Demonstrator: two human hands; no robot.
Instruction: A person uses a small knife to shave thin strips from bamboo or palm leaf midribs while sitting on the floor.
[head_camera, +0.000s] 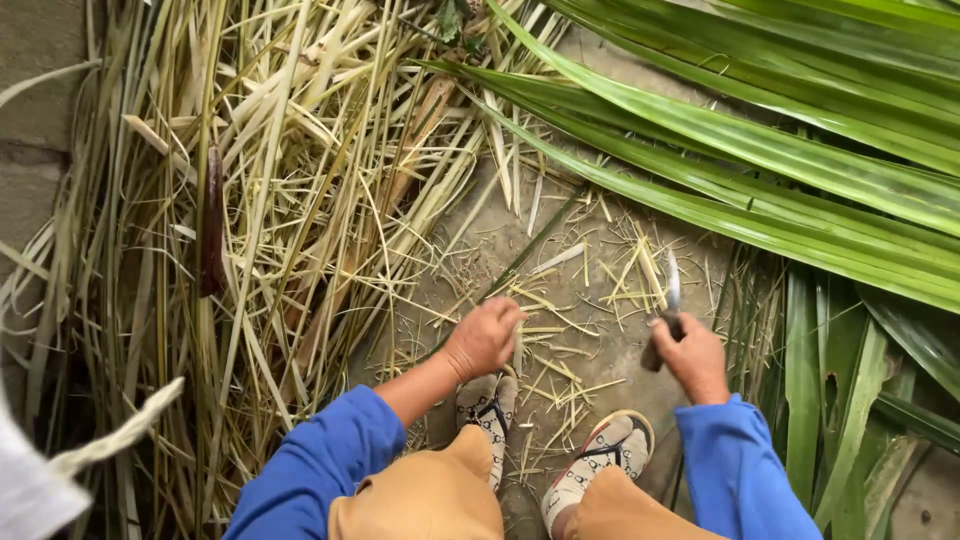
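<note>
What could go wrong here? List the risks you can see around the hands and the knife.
1. The right hand grips a knife with its blade bare and pointing up, while the left hand reaches down to a thin green strip on the ground close by; a careless swing might cut it.
2. Loose dry strips litter the ground around the sandalled feet, so a slip or a poke seems possible.

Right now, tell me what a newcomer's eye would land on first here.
The long glossy green leaves fanning across the upper right, against the pale pile of dried strips heaped on the left. Between them, low in the middle, the right hand grips a knife, blade up, while the left hand reaches to the littered ground.
</note>
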